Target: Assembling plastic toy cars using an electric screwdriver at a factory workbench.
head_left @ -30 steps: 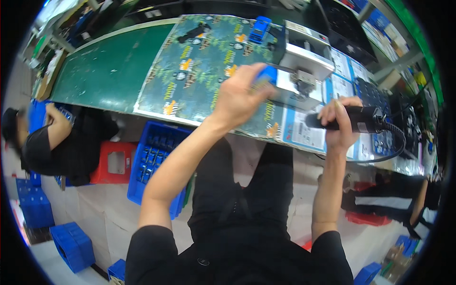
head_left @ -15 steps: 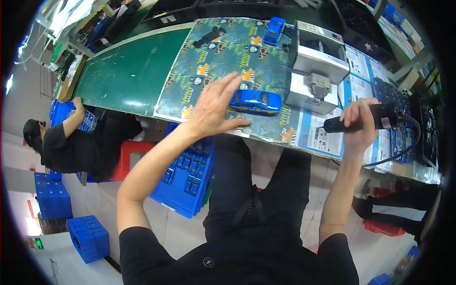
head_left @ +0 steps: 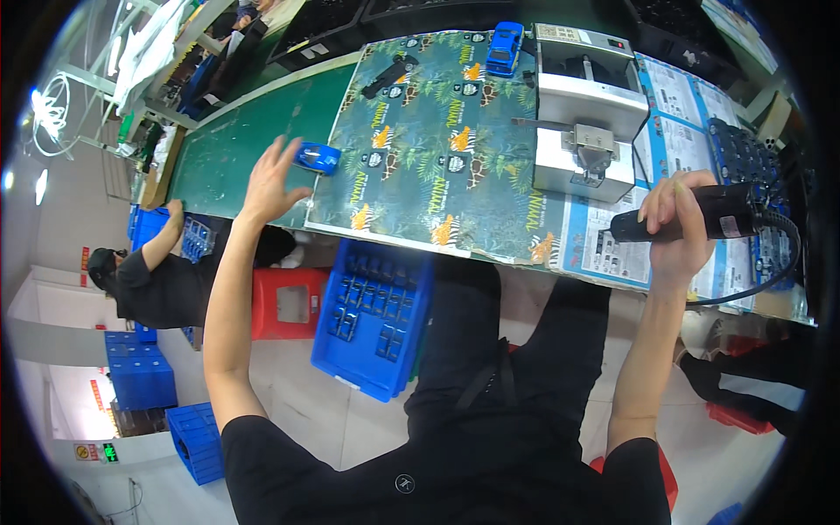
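My left hand [head_left: 273,185] is open, fingers spread, just left of a blue toy car [head_left: 317,157] at the left edge of the patterned mat [head_left: 411,188]. Whether a fingertip touches the car I cannot tell. My right hand [head_left: 681,229] is wrapped round a black electric screwdriver [head_left: 731,213], held level with its tip to the left over the printed sheets. A second blue toy car [head_left: 505,50] lies at the far side of the mat. Farther left on the mat is a black car base [head_left: 389,77].
A grey metal screw feeder [head_left: 582,162] stands right of the mat. Black car parts [head_left: 744,166] lie at the far right. The screwdriver's cable [head_left: 774,271] loops nearby. Below the bench is a blue crate [head_left: 372,306] of small cars. A co-worker [head_left: 171,271] sits at left beside a red stool [head_left: 287,302].
My left hand and the blue car beside it have moved left, from the mat's near middle to its left edge. My right hand still grips the screwdriver. The view has shifted slightly.
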A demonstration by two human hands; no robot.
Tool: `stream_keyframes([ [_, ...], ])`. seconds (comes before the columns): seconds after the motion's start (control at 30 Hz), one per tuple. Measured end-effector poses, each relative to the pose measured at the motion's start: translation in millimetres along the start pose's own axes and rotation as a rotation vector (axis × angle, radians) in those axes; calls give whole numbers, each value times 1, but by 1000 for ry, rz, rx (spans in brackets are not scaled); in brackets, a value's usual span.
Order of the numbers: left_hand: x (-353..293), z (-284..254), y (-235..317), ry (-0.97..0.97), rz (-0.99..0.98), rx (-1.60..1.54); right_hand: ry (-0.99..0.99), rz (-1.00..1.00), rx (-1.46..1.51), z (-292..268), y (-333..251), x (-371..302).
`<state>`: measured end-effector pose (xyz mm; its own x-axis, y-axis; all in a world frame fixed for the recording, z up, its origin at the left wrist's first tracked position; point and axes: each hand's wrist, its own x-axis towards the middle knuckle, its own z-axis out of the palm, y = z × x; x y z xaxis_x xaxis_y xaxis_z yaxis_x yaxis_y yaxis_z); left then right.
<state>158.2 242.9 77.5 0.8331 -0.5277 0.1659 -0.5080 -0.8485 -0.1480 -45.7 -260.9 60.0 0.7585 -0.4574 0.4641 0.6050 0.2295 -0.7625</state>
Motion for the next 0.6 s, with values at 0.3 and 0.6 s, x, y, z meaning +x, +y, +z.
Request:
stream_keyframes([
  [0.3,-35,-15,66,342,-65,-297,36,-64,-54,1,4,-3],
  [0.6,51,-40,364,403,701,-962,-10,185,-154,-3,-60,-54],
])
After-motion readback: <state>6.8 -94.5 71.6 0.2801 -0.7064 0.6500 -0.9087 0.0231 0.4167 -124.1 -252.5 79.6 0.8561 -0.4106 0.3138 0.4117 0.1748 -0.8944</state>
